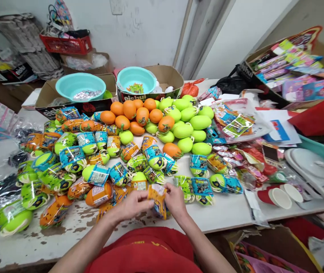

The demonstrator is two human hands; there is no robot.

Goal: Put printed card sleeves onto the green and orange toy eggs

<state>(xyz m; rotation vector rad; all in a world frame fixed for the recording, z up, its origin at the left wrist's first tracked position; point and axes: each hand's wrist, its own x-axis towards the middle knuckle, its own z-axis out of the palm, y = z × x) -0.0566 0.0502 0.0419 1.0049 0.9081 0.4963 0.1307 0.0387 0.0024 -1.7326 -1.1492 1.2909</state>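
At the table's front edge my left hand (135, 204) and my right hand (176, 200) hold a small orange printed packet (157, 197) between them. My left thumb and fingers close on its left side; my right fingers grip its upper right side. What is inside the packet is mostly hidden. Just beyond the hands lie a wrapped green egg-shaped toy (139, 179) and a wrapped toy with a blue label (119, 174). To the right of my right hand is another wrapped toy with a blue label (202, 189). Many more wrapped toys spread to the left.
Unwrapped orange eggs (129, 109) and green eggs (183, 131) are piled behind. Two turquoise basins (65, 85) rest on cardboard boxes. Flat printed wrappers (237, 123), red paper cups (266, 197) and a white scale (309, 167) are at the right. An open carton (275, 242) stands below the table.
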